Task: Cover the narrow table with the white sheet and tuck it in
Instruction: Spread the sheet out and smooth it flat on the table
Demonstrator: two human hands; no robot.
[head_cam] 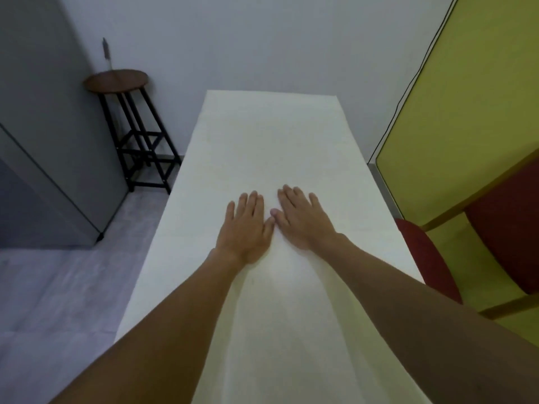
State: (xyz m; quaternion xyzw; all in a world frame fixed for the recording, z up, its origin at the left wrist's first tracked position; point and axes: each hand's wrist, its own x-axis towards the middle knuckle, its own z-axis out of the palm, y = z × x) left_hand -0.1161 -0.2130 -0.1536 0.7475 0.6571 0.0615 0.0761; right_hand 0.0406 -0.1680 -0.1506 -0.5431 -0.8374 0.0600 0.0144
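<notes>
The white sheet (268, 141) lies spread along the whole top of the narrow table, which runs away from me to the far wall. The table itself is hidden under it. My left hand (246, 228) lies flat, palm down, on the sheet near the table's middle. My right hand (303, 218) rests flat beside it, fingers straight, the two thumbs almost touching. Neither hand holds any cloth. A faint crease crosses the sheet by my left wrist.
A tall round wooden stool (116, 80) with black legs stands in the far left corner. A grey partition (43, 126) lines the left side. On the right, a yellow-green screen (466, 112) and a red-seated chair (428, 258) sit close to the table's edge.
</notes>
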